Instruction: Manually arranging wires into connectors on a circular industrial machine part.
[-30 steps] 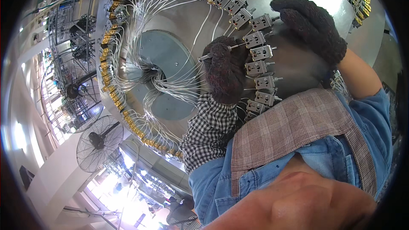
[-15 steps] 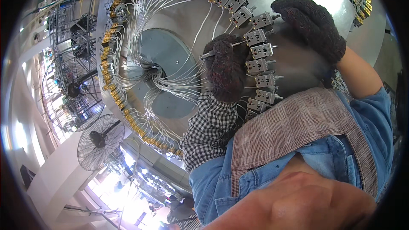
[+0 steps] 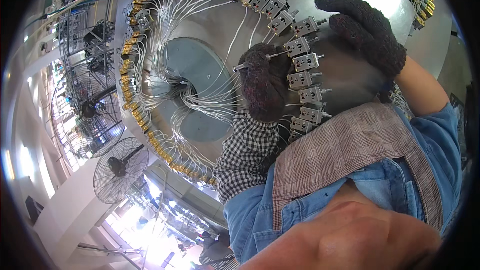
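My left hand [image 3: 262, 85], in a dark knitted glove, is closed round a slim metal rod tool [image 3: 273, 55]. The tool's tip meets one of the small silver metal blocks [image 3: 297, 46], each with round holes and a threaded stud. At the other end, the tool's thicker shank [image 3: 239, 68] sticks out past my fingers. My right hand [image 3: 367, 32], gloved alike, is open beyond the row of blocks, fingers stretched toward the left. Nothing shows in it; its palm is hidden.
Blocks with thin white wires [image 3: 167, 25] ring a round metal table. The wires gather at the hole of a grey centre disc [image 3: 200, 120]. Brass-coloured terminals [image 3: 131, 77] line the left rim. Wire fans [image 3: 120, 167] stand left; another wired cluster [image 3: 424, 2] lies far right.
My right hand's fingers have parted, leaving a gap between the upper one and the one below. The left hand keeps its grip on the tool at the same block, shifting only slightly.
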Demonstrator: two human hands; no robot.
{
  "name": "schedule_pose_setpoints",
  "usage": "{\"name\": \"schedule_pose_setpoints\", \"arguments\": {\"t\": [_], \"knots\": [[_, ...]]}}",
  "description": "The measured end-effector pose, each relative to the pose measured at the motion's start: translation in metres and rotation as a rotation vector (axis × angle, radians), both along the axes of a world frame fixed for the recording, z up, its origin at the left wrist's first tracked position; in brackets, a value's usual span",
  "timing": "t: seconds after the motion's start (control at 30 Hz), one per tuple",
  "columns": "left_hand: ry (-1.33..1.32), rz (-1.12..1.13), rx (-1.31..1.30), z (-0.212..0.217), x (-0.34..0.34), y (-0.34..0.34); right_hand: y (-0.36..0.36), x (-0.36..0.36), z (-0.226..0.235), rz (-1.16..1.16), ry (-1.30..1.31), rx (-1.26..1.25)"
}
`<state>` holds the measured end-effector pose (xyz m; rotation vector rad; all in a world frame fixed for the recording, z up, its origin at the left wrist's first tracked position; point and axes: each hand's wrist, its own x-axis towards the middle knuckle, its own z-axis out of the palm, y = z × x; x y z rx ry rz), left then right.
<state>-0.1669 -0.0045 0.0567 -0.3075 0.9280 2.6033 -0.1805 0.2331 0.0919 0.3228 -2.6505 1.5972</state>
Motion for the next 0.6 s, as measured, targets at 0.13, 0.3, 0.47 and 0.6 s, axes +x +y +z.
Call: {"name": "schedule_pose_setpoints", "arguments": {"t": [0.13, 0.3, 0.47, 0.6], "knots": [[0.019, -0.003, -0.046, -0.004, -0.001, -0.003, 0.003, -0.002, 0.010, 0.033, -0.080, -0.072], [-0.041, 0.011, -0.071, -0.007, 0.000, -0.006, 0.004, -0.005, 0.014, 0.088, -0.028, 0.011], [-0.051, 0.022, -0.069, -0.009, 0.002, -0.004, 0.005, -0.004, 0.014, 0.113, -0.024, -0.030], [-0.038, 0.050, -0.055, -0.010, 0.002, -0.004, 0.004, -0.004, 0.020, 0.083, -0.005, 0.098]]}}
